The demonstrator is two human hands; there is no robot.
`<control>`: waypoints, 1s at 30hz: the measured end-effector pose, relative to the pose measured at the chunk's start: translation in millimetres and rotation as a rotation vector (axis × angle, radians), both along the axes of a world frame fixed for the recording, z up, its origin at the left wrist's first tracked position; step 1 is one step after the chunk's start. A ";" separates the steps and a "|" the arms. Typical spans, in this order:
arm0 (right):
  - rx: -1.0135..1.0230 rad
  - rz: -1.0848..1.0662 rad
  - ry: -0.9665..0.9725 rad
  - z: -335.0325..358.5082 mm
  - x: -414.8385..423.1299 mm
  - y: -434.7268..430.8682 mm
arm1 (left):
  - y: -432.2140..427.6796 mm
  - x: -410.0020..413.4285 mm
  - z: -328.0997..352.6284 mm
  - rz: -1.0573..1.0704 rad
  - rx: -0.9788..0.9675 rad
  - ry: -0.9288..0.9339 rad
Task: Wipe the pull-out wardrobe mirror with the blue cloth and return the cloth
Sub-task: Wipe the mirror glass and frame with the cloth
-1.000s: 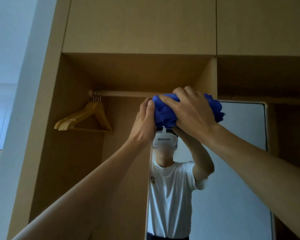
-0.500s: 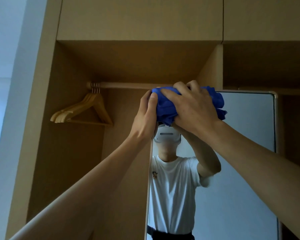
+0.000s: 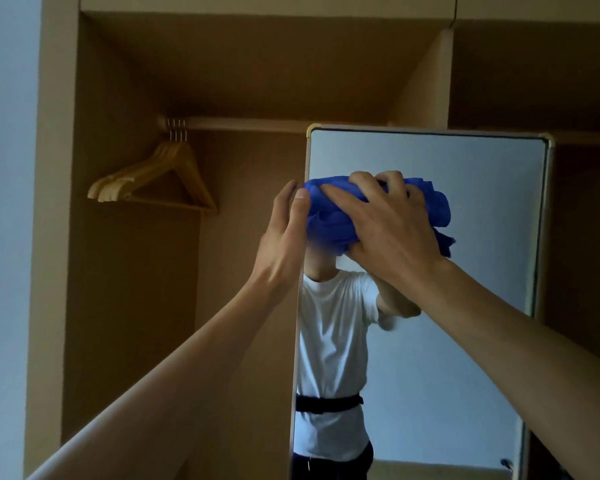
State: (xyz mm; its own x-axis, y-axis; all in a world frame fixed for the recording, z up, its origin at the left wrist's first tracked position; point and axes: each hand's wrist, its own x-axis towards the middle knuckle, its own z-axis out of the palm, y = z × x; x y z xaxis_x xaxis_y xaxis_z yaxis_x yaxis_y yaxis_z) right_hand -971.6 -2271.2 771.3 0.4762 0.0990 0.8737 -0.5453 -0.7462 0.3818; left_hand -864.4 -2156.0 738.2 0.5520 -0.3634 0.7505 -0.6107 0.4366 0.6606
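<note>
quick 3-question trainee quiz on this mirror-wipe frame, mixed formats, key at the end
1. True or false: the blue cloth is bunched under the right hand against the mirror.
2. Where does the left hand rest? A) on the wooden hangers B) at the mirror's left edge beside the cloth C) on the rail
3. Fill in: the hangers hang from the rail to the ___ of the mirror.

Key: 1 true; 2 B; 3 left

Right hand (image 3: 385,223), blue cloth (image 3: 329,220) moved down mirror (image 3: 465,341).
</note>
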 end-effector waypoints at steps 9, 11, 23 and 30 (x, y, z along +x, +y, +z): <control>0.068 -0.034 0.081 -59.8 -4.7 6.2 | 3.5 2.1 -56.0 -0.043 0.051 0.091; 0.089 -0.034 0.096 -73.0 -6.1 8.5 | 4.8 1.8 -71.4 -0.048 0.073 0.110; 0.147 -0.039 0.171 -178.2 -6.6 15.0 | 11.7 -1.3 -159.3 -0.085 0.218 0.354; 0.225 -0.070 0.268 -241.2 -9.2 21.4 | 9.5 0.0 -210.1 -0.063 0.265 0.462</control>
